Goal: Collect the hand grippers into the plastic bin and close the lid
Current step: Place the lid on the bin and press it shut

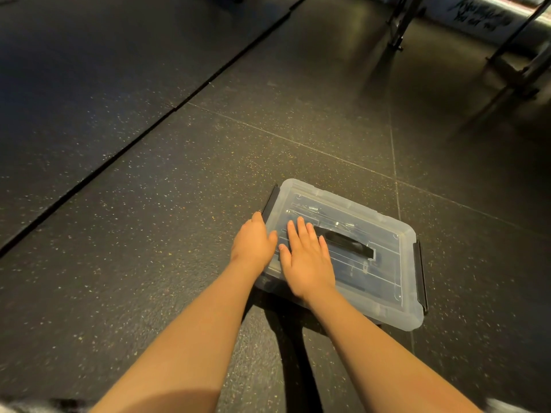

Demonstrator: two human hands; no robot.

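Right hand (308, 263) flat and released on lid (384, 263), left hand (253, 242) grasping lid's 9 o'clock edge, plastic bin (269, 283) lidded on floor (179, 204) at 5 o'clock of view, hand grippers (313, 208) dimly visible inside

A gym or fitness room, seen looking down at the floor. The ground is black rubber flooring flecked with pale speckles (185, 180), laid in large square tiles with thin seams between them. To the left lies a thicker black rubber mat (74, 84) with a raised edge. At the upper right stand dark metal equipment frame legs (401, 22) beside a white wall panel with black handwritten lettering (480, 13), too blurred to read. A clear plastic lidded bin (387, 308) on the floor shows metal coil springs (313, 208) inside.
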